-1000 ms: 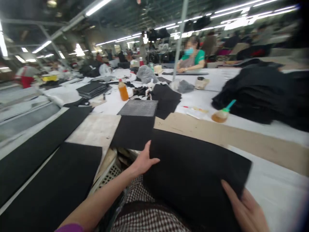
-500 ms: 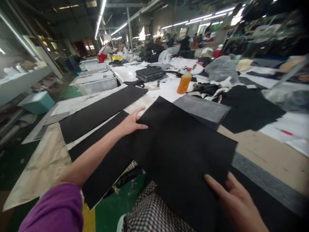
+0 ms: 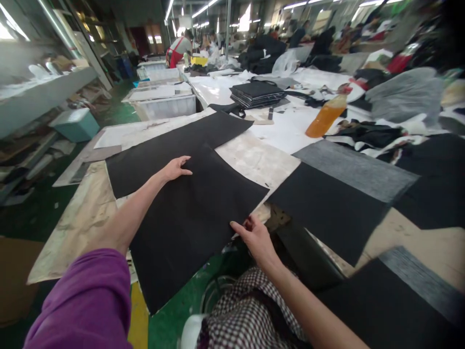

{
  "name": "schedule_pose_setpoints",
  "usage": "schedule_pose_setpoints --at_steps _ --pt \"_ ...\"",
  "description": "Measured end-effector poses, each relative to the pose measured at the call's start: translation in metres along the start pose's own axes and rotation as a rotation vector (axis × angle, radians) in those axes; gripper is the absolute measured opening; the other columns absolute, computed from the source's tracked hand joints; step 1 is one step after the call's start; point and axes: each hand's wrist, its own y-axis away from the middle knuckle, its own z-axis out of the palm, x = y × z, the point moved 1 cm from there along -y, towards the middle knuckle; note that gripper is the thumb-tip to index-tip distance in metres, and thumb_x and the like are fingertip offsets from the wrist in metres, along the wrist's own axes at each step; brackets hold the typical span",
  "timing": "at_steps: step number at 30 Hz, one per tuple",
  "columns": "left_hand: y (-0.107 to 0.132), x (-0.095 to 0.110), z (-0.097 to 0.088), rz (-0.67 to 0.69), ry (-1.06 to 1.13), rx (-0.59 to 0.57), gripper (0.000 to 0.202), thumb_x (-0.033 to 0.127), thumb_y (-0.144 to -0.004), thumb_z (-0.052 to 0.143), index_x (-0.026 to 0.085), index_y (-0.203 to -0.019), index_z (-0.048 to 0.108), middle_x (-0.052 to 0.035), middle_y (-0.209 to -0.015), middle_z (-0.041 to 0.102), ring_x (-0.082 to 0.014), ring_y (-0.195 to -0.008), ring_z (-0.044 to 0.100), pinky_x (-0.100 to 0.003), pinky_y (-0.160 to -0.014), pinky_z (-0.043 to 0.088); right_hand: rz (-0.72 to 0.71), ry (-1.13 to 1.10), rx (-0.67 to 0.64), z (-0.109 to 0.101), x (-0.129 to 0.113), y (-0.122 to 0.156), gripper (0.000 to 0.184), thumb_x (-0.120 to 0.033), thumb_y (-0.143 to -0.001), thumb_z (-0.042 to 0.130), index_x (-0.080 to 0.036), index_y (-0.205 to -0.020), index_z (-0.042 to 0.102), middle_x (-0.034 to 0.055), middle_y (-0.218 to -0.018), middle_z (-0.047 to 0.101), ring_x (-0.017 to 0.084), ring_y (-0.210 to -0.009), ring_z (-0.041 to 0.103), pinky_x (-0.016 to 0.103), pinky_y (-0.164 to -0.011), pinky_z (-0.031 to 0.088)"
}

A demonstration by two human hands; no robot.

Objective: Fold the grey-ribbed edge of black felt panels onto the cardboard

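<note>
Honestly, the black sheet [image 3: 196,208] worries me most: I see it slung between the hands over the left part of the near edge of the table [image 3: 286,128]. Black lies against black there, so I can't tell where it ends and any layer below begins; that could hide a crooked edge. Its middle looks limp, so an uneven pull could crease it, and an early release on the near side could let it slide towards the green floor [image 3: 167,320].

The left hand [image 3: 178,168] has thumb and fingers spread well apart on the sheet, with no clear grip that I can make out. The right hand [image 3: 256,237] is nearly closed, thumb over the near right edge, fingers curled, apparently pinching it.

Beyond lies a long black strip [image 3: 174,150]; farther right, a bottle [image 3: 327,116] could tip if a wide sweep caught it.
</note>
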Motion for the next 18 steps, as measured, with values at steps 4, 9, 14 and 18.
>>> schedule_pose_setpoints --at_steps 4,9,14,18 --pt "-0.004 -0.028 0.001 -0.02 -0.032 -0.005 0.089 0.037 -0.062 0.084 0.012 -0.139 0.047 -0.0168 -0.144 0.052 -0.0346 -0.138 0.043 -0.049 -0.117 0.029 -0.017 0.095 0.026 0.005 0.012 -0.002 0.042 -0.051 -0.07 0.075 -0.022 -0.088 0.051 -0.0068 -0.063 0.05 0.013 -0.055 0.047 0.026 -0.053 0.04" --pt "-0.01 -0.042 0.003 -0.027 -0.068 -0.016 0.088 0.037 -0.065 0.084 0.012 -0.14 0.047 -0.0164 -0.141 0.054 -0.0354 -0.135 0.046 -0.048 -0.115 0.033 -0.019 0.167 0.009 0.01 0.019 0.005 0.039 -0.05 -0.077 0.072 -0.022 -0.092 0.049 -0.0064 -0.066 0.053 0.013 -0.058 0.047 0.026 -0.058 0.04" --pt "-0.017 -0.042 0.004 -0.001 -0.12 -0.021 0.084 0.034 -0.067 0.084 0.013 -0.14 0.047 -0.0147 -0.141 0.055 -0.0343 -0.134 0.048 -0.047 -0.114 0.035 -0.004 0.2 0.039 0.013 0.023 0.006 0.039 -0.049 -0.076 0.072 -0.022 -0.093 0.05 -0.0062 -0.066 0.054 0.013 -0.058 0.047 0.026 -0.059 0.04" --pt "-0.022 -0.044 0.003 0.0 -0.149 -0.02 0.085 0.034 -0.068 0.084 0.013 -0.141 0.046 -0.0156 -0.141 0.055 -0.0332 -0.133 0.048 -0.047 -0.114 0.035 -0.012 0.217 0.043 0.015 0.023 0.007 0.037 -0.049 -0.078 0.071 -0.022 -0.093 0.05 -0.0062 -0.066 0.054 0.013 -0.058 0.047 0.027 -0.06 0.04"
